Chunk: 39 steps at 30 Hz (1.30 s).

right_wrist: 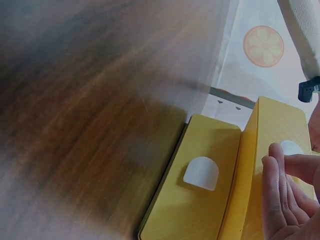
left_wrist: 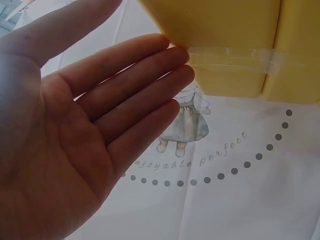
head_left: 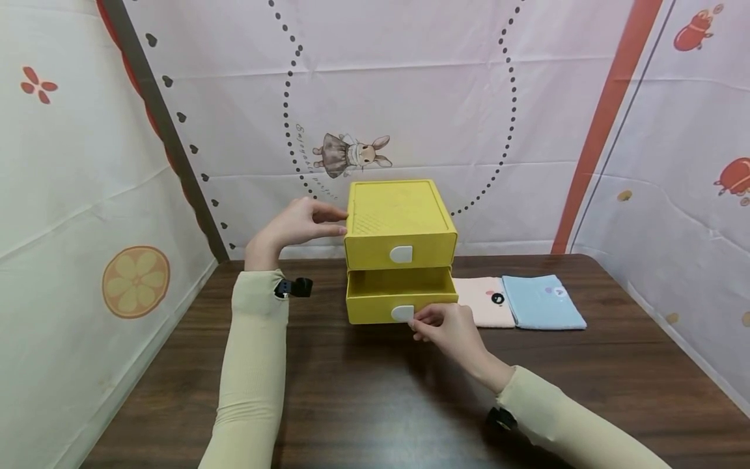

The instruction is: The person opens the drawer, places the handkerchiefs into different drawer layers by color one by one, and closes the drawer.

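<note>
Yellow drawer unit (head_left: 398, 212) | upright on table (head_left: 346, 397) | second drawer (head_left: 372, 310) down pulled out

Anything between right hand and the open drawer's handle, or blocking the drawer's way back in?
Nothing visible. Right hand pinches the white handle of the open drawer. Left hand is at the side of the yellow cabinet, folded cloths lie right of it, both outside the drawer's path. Drawer's rear is hidden.

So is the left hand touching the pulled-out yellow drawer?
Apart: the head view shows the left hand higher up and left, with a visible gap to the pulled-out yellow drawer.
</note>
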Tool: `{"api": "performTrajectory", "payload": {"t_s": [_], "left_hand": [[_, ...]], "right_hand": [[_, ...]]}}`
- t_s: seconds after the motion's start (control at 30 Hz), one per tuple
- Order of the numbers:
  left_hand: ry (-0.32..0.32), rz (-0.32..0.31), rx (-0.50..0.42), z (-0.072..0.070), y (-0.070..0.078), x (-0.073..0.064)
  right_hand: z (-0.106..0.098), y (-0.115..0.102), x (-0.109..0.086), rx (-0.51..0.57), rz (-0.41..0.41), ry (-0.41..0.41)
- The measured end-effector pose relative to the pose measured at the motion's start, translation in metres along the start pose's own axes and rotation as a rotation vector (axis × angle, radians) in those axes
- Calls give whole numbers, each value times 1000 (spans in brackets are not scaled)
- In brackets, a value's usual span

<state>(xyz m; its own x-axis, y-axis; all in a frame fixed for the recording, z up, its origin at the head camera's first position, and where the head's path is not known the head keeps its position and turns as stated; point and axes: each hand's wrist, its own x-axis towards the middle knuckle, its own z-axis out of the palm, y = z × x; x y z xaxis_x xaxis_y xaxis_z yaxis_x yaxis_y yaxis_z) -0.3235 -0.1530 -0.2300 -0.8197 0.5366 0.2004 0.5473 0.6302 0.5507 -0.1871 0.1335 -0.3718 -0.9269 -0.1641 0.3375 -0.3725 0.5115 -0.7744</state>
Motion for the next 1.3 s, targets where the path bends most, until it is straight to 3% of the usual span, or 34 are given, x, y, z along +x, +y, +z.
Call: {"api": "performTrajectory", "payload": {"t_s": [0.53, 1.3], "left_hand": [[-6, 6, -16, -1, 0, 1], [-5, -10, -14, -1, -2, -1]], "right_hand": [[-5, -5, -13, 1, 19, -15], [-7, -7, -33, -10, -33, -66]]}}
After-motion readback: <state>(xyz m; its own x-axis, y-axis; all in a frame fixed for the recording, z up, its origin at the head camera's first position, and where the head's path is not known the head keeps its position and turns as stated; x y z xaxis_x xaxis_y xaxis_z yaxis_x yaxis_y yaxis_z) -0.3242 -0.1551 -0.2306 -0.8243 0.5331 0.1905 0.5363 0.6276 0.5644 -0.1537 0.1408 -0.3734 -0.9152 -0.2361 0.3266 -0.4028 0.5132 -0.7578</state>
